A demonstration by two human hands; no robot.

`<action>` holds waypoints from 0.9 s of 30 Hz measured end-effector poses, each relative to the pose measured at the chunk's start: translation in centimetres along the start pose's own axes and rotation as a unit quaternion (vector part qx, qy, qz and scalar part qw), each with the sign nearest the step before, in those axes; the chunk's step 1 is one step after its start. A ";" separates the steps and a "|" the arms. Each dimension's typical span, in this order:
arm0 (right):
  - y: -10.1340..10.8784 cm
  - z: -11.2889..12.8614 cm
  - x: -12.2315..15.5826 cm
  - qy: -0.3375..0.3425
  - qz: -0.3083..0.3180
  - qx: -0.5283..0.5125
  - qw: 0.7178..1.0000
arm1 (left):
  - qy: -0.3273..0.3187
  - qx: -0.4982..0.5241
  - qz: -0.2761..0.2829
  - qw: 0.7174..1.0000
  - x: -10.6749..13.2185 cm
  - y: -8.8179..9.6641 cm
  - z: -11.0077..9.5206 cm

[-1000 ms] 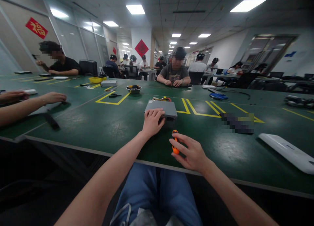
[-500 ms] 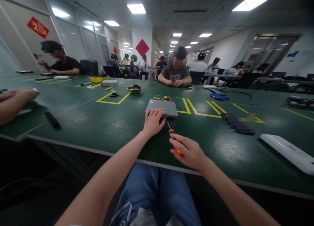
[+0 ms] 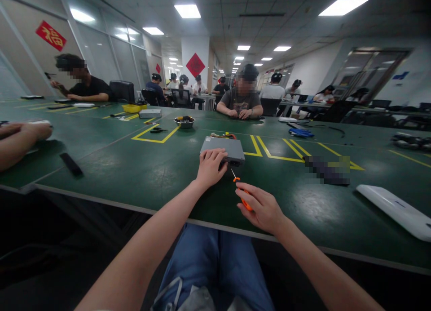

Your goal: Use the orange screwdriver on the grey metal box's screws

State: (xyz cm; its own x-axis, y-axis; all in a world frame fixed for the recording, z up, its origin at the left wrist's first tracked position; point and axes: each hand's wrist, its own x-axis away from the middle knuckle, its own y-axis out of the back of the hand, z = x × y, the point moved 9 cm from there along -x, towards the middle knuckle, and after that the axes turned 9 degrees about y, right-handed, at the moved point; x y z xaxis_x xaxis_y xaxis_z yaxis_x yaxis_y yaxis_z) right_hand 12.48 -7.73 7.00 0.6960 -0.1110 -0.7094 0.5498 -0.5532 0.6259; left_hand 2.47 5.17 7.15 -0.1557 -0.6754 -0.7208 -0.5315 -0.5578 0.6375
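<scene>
A grey metal power supply unit (image 3: 232, 148) lies on the green table, its socket side turned towards me and a bundle of coloured wires at its far edge. My left hand (image 3: 212, 165) holds its near left corner, with fingers over the top and the thumb at the front face. In my right hand (image 3: 259, 206) is a screwdriver with an orange and black handle (image 3: 247, 204), gripped between thumb and fingers. Its thin shaft points up and left, and the tip is just short of the unit's front face.
A metal bowl (image 3: 184, 122) with tools, black pliers (image 3: 158, 130) and a grey box (image 3: 150, 113) lie further back. To the right are a white casing (image 3: 393, 210) and a blue cable (image 3: 301, 132). A co-worker's hands (image 3: 33, 131) are at far left; another person (image 3: 240, 95) sits opposite.
My right hand has drawn the screwdriver slightly back and to the right, away from the power supply unit. My left hand and the unit have barely moved.
</scene>
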 end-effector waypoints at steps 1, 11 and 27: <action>0.0 0.0 0.0 0.000 -0.002 0.002 1.000 | 0.000 0.000 0.000 1.000 0.0 0.0 0.0; 0.0 0.2 -0.2 0.010 0.002 0.007 1.000 | 0.012 -0.007 0.011 1.000 0.0 -0.3 0.2; -0.8 0.5 -0.2 0.025 0.039 0.030 0.998 | 0.011 -0.001 0.006 1.000 -0.1 -0.2 0.0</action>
State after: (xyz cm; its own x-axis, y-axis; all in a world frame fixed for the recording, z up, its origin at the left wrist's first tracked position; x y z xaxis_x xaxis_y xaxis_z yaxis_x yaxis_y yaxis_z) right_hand 11.68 -7.68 6.47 0.7587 -0.1164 -0.6409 0.4647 -0.5927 0.6578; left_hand 2.56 5.35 7.07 -0.1429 -0.6930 -0.7066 -0.5274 -0.5508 0.6469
